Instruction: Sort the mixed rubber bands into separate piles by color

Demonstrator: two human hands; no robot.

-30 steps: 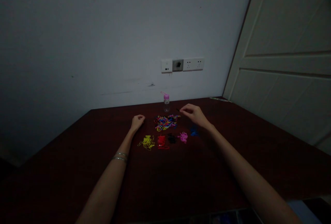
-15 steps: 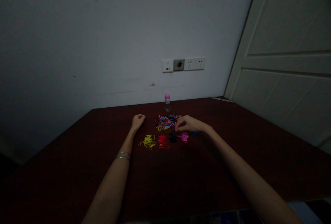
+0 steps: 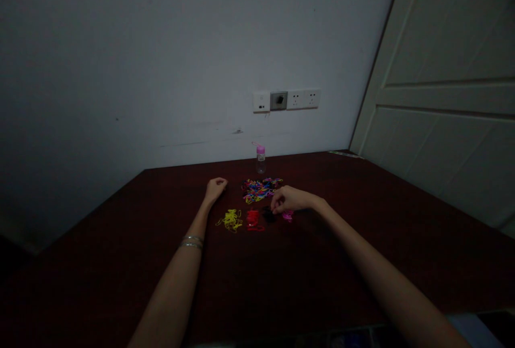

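Note:
My right hand is pinched just over a pile of black rubber bands; what its fingertips hold is too small and dark to make out. Partly behind that hand lies a pink pile of bands. Further left are a red pile and a yellow pile. Beyond these spreads a mixed heap of coloured rubber bands. My left hand rests on the table left of the heap, its fingers curled closed, with nothing visible in them.
A clear bottle with a pink cap stands behind the heap. The dark red table meets a pale wall carrying sockets. A white panelled door is on the right. A thin strip lies at the back edge.
My right hand has come slightly lower and nearer, from the heap's right edge to above the black pile, and now covers more of the pink pile. My left hand has stayed still.

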